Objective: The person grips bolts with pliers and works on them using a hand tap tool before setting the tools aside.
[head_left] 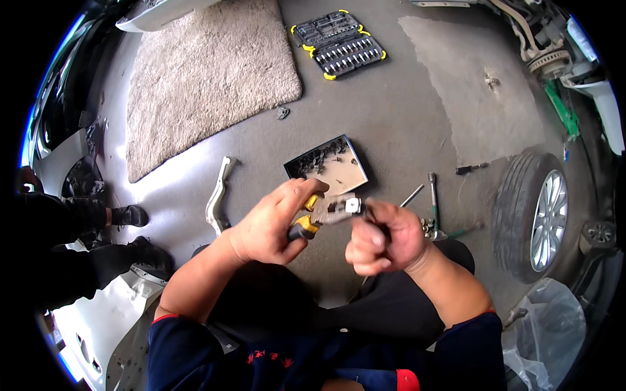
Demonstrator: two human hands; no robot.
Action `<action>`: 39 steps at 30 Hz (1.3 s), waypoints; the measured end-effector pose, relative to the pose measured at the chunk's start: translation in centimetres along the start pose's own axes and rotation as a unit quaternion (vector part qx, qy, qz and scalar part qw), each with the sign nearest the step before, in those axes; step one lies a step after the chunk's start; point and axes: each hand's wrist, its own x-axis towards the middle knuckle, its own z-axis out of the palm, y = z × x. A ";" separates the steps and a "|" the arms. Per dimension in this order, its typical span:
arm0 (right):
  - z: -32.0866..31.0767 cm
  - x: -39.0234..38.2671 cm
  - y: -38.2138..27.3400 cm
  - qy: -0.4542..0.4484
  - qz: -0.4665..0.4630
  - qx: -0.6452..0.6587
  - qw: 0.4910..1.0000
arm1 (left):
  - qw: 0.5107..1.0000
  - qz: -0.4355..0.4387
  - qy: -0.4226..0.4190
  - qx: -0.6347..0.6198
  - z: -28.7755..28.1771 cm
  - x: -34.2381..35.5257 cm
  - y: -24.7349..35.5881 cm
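My left hand (268, 220) is closed around the yellow-and-black handles of a pair of pliers (324, 211), whose metal jaws point right. At the jaws sits a small white square piece (353, 206) on a dark part. My right hand (389, 238) pinches that dark part between thumb and fingers; its exact kind is blurred, and my fingers hide some of it. Just beyond both hands lies a shallow open box (343, 176) with many small black fasteners in it.
A socket set case (347, 55) lies open at the far side, near a beige rug (215, 78). On the right are a wheel (531, 218), a metal bar tool (434, 202) and plastic sheeting (548, 332). A pale bracket (220, 192) and another person's shoes (150, 255) are left.
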 end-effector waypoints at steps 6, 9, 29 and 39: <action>0.3 0.1 -0.4 -0.002 -0.085 -0.169 0.982 | 0.997 -0.035 -0.024 -0.066 -0.4 -0.3 0.0; 0.7 1.0 -1.4 0.201 -0.323 -0.501 0.777 | 0.982 -0.130 0.020 -0.139 0.7 -0.6 0.5; 0.6 2.2 -2.4 0.231 -0.400 -0.877 0.132 | 0.958 -0.224 0.009 -0.181 2.7 -1.1 1.4; -0.8 1.3 -0.2 0.284 -0.248 -0.444 0.813 | 0.982 -0.169 -0.001 -0.083 2.8 -1.6 0.7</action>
